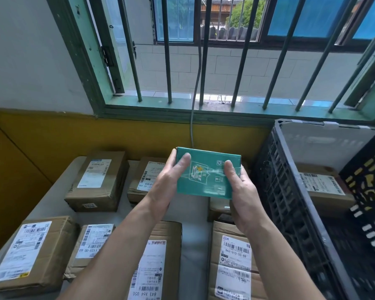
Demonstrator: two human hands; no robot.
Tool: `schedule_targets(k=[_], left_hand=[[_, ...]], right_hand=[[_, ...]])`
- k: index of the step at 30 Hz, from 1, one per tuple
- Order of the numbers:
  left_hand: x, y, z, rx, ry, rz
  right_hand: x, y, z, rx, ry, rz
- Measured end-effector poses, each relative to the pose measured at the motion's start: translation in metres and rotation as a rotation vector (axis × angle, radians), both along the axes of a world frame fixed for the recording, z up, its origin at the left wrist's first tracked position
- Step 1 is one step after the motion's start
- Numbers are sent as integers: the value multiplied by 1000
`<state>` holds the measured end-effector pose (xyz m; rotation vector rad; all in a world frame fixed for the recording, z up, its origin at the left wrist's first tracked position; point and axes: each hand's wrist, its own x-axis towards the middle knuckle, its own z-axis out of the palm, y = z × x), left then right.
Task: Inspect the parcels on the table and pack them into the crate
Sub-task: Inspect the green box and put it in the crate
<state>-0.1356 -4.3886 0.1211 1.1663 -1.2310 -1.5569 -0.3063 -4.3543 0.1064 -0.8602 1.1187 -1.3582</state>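
At frame centre, left grip (167, 180) and right grip (243, 191) each clasp the teal parcel (206, 167) above brown parcels (97, 180) on the surface (195, 267); black crate (290, 191) stands right.

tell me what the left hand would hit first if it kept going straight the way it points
Probably the yellow wall, near the grey cable: the left hand, gripping the green box, points forward and slightly up. Depth is unclear.

Glossy taped teal box (206, 174); matt cardboard parcels (97, 182); black plastic crate (290, 191).
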Motion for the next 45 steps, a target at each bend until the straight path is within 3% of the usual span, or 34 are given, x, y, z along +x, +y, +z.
schedule_targets(k=[3,12,20,27,38,45], left_hand=[[-1,3,6,65,20,10],[-3,8,-2,6,25,106],[-4,9,-2,87,107,27],[1,9,0,107,130,4],[5,14,9,210,292,9],[8,13,5,189,252,-5]], right_hand=[[1,1,-4,8,20,2],[1,0,1,75,8,5],[4,-1,-9,68,-34,-100],[-2,4,-5,-2,26,50],[-6,2,-9,8,74,78],[-13,7,5,22,48,198]])
